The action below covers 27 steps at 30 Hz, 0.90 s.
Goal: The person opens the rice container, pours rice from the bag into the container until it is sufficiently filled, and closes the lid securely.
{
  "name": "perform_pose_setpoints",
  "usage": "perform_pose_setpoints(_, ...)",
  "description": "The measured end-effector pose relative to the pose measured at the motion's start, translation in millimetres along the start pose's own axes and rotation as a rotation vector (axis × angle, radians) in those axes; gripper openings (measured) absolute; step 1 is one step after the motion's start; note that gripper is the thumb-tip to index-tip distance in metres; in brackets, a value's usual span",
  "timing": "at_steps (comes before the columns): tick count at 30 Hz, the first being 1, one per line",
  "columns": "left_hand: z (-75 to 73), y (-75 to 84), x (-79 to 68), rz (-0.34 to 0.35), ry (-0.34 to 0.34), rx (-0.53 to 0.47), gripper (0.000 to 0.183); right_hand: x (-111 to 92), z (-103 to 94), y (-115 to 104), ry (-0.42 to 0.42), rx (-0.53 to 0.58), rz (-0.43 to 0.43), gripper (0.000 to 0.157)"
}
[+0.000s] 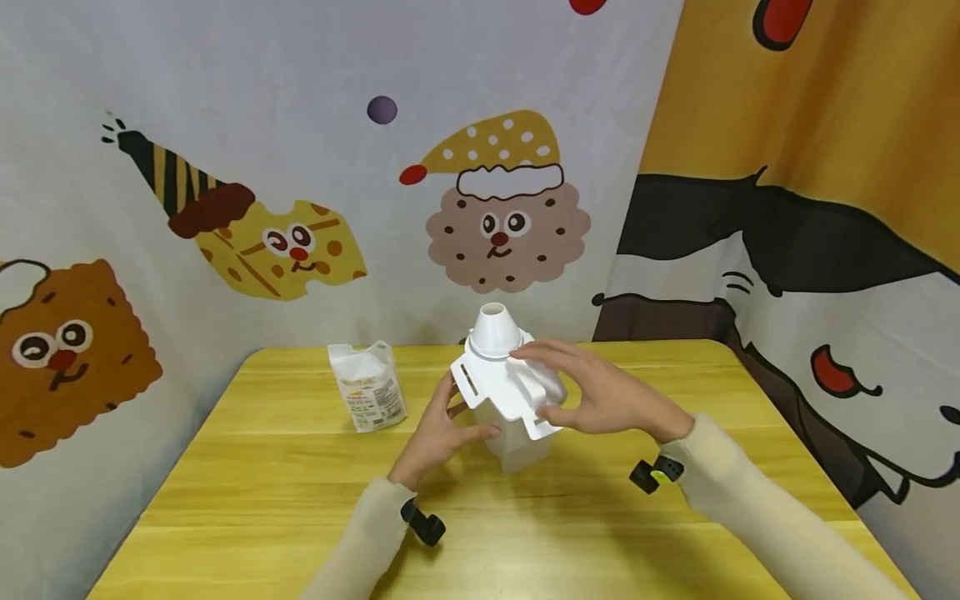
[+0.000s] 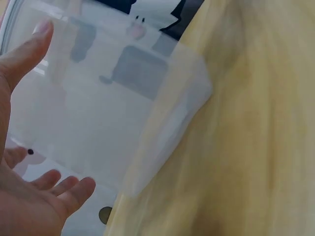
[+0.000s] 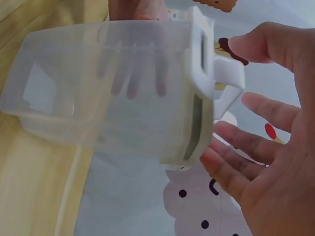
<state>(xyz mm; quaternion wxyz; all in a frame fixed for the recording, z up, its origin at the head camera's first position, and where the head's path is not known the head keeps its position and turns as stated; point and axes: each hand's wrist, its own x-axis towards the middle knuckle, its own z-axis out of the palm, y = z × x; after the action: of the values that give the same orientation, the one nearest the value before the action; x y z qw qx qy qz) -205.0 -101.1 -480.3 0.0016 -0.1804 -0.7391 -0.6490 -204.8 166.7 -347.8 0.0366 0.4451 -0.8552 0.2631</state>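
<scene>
A translucent plastic container (image 1: 512, 439) with a white lid (image 1: 501, 382) stands tilted over the middle of the table. The lid carries a handle (image 3: 229, 81) and a cone-shaped spout (image 1: 495, 332). My left hand (image 1: 441, 433) holds the container's body from the left, thumb on the near side and fingers round the far side. Over the lid, my right hand (image 1: 592, 387) spreads its fingers and thumb around the handle, without gripping it. Its fingertips (image 3: 209, 158) are right at the lid's edge. The container's walls look see-through, with no contents visible.
A white printed bag (image 1: 367, 387) stands on the wooden table (image 1: 285, 483), to the left of the container. Behind the table hangs a cartoon-printed curtain (image 1: 315, 67), which runs on along both sides.
</scene>
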Motion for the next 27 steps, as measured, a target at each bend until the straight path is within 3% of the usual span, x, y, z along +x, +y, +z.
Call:
perform_pose_setpoints(5,9.9,2.1,-8.9,0.011,0.039,0.031,0.117,3,0.9,8,-0.008,-0.017,0.019,0.068)
perform_pose_setpoints(11,21.1,3.6,-18.7,-0.042,0.072,0.094,0.119,4,2.0,15,-0.029,0.004,0.038,0.066)
perform_pose_setpoints(17,24.9,2.9,-20.0,-0.036,0.105,0.090,0.115,5,5.5,19,-0.019,-0.001,-0.005,0.063)
perform_pose_setpoints(27,21.6,0.2,-16.6,-0.048,0.047,0.063,0.111,2,8.3,15,0.026,-0.030,-0.003,0.062)
